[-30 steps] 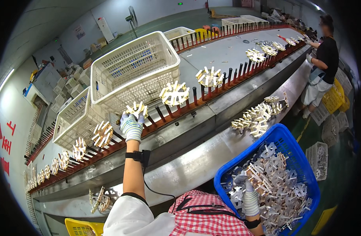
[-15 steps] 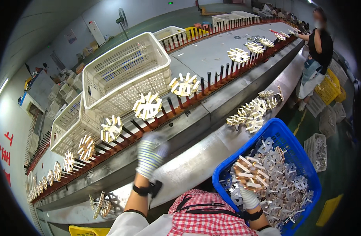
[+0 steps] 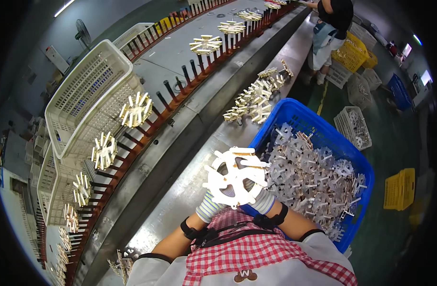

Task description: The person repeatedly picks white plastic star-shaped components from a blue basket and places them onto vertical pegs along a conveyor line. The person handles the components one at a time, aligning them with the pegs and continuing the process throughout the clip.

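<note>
In front of my apron, both hands hold up a flat, wheel-shaped metal part [image 3: 234, 177] with spoke openings and pale short rods around it. It is washed out by bright light. My left hand [image 3: 209, 208], in a striped glove, grips its lower left side. Gloved the same way, my right hand [image 3: 263, 200] is closed at its lower right, the fingers partly hidden behind the part. Just right of my hands stands a blue basket [image 3: 301, 113], heaped with similar silvery metal parts [image 3: 309, 186].
A curved conveyor with dark upright posts [image 3: 169, 89] runs past on the left, several posts carrying rod-studded wheels [image 3: 136, 110]. White crates [image 3: 90, 95] sit on it. More parts [image 3: 256, 97] lie on the metal ledge [image 3: 190, 157]. A co-worker [image 3: 330, 28] stands at the far right.
The view has turned rightward. My right hand has brought a part from over the blue basket to my front, and my left hand has come back from the posts to hold it too.
</note>
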`<action>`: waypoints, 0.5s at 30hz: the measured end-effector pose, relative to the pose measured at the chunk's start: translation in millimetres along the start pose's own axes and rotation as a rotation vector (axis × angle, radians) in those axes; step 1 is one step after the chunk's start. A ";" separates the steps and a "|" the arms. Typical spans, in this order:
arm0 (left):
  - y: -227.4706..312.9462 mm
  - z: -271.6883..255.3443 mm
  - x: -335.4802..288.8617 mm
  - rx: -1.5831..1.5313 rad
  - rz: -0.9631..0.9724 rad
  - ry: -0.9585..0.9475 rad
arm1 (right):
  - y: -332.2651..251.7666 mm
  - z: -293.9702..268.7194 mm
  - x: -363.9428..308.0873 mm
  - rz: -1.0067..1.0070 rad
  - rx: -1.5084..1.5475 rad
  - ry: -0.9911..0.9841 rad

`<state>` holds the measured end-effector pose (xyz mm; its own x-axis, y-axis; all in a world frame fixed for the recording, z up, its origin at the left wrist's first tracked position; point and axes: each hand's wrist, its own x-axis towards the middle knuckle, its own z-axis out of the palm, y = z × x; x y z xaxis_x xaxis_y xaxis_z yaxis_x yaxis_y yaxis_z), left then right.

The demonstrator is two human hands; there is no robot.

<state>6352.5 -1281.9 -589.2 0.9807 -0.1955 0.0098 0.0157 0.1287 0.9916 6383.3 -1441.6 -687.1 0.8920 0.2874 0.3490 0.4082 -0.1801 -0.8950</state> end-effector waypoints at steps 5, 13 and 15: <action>-41.1 -7.9 33.4 0.372 0.044 0.181 | -47.4 -38.8 65.9 -0.246 -0.474 -0.037; -52.9 -21.6 99.9 -0.005 -0.069 0.198 | -49.5 -124.1 96.1 -0.185 -0.355 0.147; -56.9 -17.4 112.8 0.198 -0.031 0.132 | -70.4 -134.0 122.8 -0.323 -0.404 -0.016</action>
<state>6465.6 -1294.3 -646.8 0.9975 -0.0656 -0.0250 0.0203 -0.0711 0.9973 6490.1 -1519.7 -543.9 0.7065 0.4022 0.5823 0.7073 -0.4275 -0.5629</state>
